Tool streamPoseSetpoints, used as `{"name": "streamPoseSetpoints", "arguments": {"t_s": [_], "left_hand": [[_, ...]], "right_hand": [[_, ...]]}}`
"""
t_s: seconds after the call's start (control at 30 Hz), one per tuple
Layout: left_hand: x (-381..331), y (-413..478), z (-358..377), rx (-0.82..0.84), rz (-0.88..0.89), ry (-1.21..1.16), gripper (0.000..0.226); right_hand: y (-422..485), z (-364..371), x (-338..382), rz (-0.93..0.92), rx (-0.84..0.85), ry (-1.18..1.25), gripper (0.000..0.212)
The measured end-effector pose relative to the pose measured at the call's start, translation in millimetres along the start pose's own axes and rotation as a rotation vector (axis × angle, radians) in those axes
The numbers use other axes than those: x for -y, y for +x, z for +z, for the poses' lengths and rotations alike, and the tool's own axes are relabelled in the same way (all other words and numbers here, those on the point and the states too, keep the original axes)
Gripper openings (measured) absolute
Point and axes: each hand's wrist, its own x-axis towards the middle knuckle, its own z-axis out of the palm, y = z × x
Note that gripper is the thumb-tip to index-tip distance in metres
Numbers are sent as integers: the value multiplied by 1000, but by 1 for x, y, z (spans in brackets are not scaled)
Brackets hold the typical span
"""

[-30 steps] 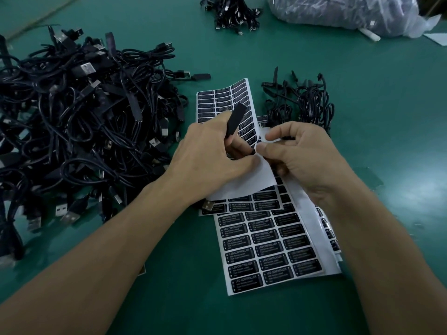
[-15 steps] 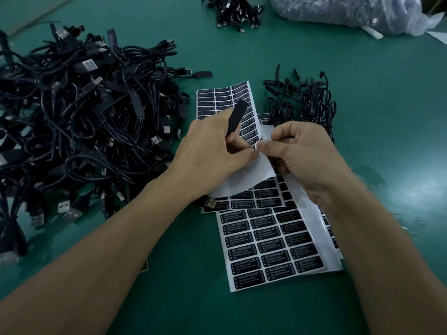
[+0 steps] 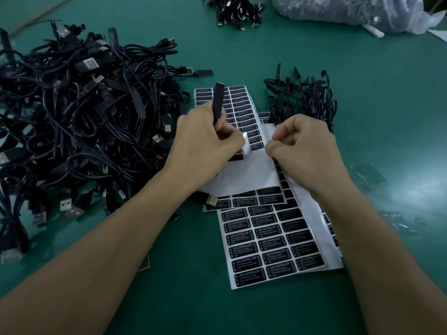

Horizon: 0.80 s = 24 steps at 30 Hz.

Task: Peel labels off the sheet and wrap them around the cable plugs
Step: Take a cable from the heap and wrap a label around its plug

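Bare left hand (image 3: 205, 141), bare right hand (image 3: 306, 153), forearms (image 3: 121, 250) uncovered

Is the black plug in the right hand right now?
No, the left hand grips the black plug; the right hand pinches the label sheet.

The smooth green table top (image 3: 242, 56) looks matt, with a soft sheen at its right. The heaped black cables (image 3: 72, 122) have dull, rubbery jackets and bright bare-metal USB plugs (image 3: 90, 63). The long black plug body (image 3: 218, 102) is matt plastic. The white backing sheet (image 3: 251, 175) is smooth, glossy paper; its black printed labels (image 3: 264, 238) shine faintly. The clear plastic bag (image 3: 338, 10) is crinkled and glossy.
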Motion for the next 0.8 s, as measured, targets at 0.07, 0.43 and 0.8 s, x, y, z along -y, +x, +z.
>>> {"name": "streamPoseSetpoints", "arguments": {"t_s": [0.07, 0.43, 0.8], "left_hand": [[-2, 1, -2, -29, -34, -42, 37], [-3, 4, -1, -48, -93, -62, 39], [-2, 6, -1, -29, -138, -142, 37]], "right_hand": [[-2, -1, 0, -51, 1, -132, 13], [-11, 25, 9, -409, -115, -302, 21], [-6, 23, 9, -276, -107, -111, 13]]}}
